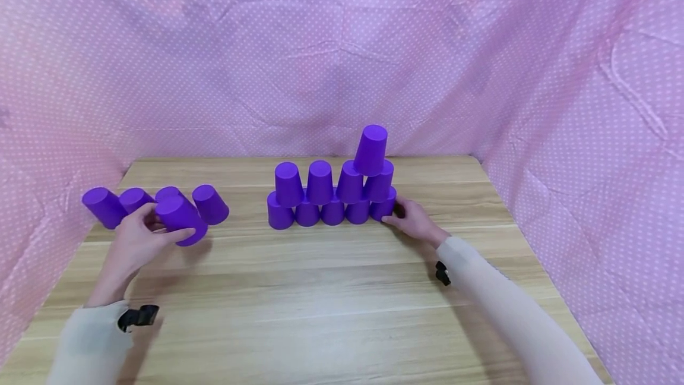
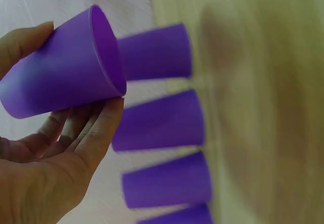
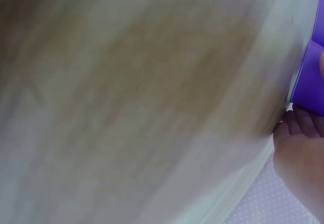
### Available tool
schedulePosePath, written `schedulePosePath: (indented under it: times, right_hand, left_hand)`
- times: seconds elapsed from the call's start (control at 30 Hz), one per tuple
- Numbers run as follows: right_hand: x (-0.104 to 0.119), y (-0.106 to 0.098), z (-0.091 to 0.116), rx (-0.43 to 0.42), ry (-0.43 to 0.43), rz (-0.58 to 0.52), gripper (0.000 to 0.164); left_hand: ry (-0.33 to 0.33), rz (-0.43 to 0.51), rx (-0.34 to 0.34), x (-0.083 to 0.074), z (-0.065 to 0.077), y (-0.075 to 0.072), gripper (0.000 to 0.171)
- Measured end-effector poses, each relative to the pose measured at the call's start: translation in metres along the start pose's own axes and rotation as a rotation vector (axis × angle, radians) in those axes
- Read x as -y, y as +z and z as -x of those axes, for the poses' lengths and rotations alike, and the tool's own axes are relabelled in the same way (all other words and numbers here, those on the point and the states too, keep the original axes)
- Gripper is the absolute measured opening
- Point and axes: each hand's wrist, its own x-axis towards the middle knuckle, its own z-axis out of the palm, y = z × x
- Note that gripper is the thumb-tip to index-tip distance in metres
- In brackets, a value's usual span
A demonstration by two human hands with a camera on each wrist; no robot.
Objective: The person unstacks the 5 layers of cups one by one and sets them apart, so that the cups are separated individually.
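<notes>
A smooth purple tapered cup (image 1: 179,221), plastic in look and round in section, is held just above the left part of a tan wood-grain tabletop (image 1: 320,290). Nearest the viewer are two cream cloth sleeves (image 1: 91,337), with a small black device (image 1: 146,315) at each wrist. The left hand (image 1: 141,233) grips that cup, thumb on one side and bent fingers on the other. The narrow closed base is uppermost and the wide round mouth faces down, the long axis leaning a little from vertical; the left wrist view shows its thin rim clear of the wood. Just beyond, four matching purple cups (image 1: 211,204) stand mouth down in a loose row. Well apart from these, near the middle, the right hand (image 1: 414,218) holds the right-end cup (image 1: 383,210) of a bottom row, thumb at its front, fingers curled round its side. That row belongs to a stepped stack (image 1: 332,211) of the same purple cups: five below, four straddling their joins, and one on top toward the right, all base up with long axes upright. Behind everything hangs wrinkled, white-dotted pink-lilac fabric (image 1: 342,46).
</notes>
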Motion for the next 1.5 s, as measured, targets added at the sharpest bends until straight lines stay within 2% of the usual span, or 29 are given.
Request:
schedulePosePath:
  times: [0.13,0.33,0.67,0.77,0.97,1.1,1.4,1.5]
  right_hand:
    - [-0.001,0.001,-0.001,0.0,-0.002,-0.005,0.051]
    - [-0.001,0.001,-0.001,0.0,-0.009,-0.006,0.052]
    - [0.0,0.002,-0.001,-0.001,-0.004,0.0,0.054]
    - [0.001,0.003,-0.001,0.004,-0.005,0.001,0.054]
    - [0.003,0.003,0.0,-0.005,-0.016,-0.014,0.051]
    - [0.003,0.002,0.002,-0.015,-0.021,-0.011,0.051]
    - [0.005,0.0,0.002,-0.013,-0.016,-0.007,0.052]
    - [0.005,0.0,0.002,-0.008,-0.02,-0.01,0.052]
  left_hand:
    - [-0.091,-0.003,-0.028,0.02,0.004,-0.007,0.072]
    - [-0.235,0.009,-0.052,0.045,0.004,-0.019,0.087]
    - [-0.445,0.096,-0.115,0.077,0.005,-0.036,0.082]
    - [-0.464,0.099,-0.159,0.086,0.007,-0.04,0.076]
    - [-0.448,0.124,-0.246,0.097,0.006,-0.041,0.069]
    - [-0.442,0.133,-0.265,0.1,0.003,-0.038,0.071]
    - [-0.543,0.204,-0.249,0.098,-0.004,-0.039,0.085]
    - [-0.552,0.239,-0.281,0.092,-0.004,-0.04,0.091]
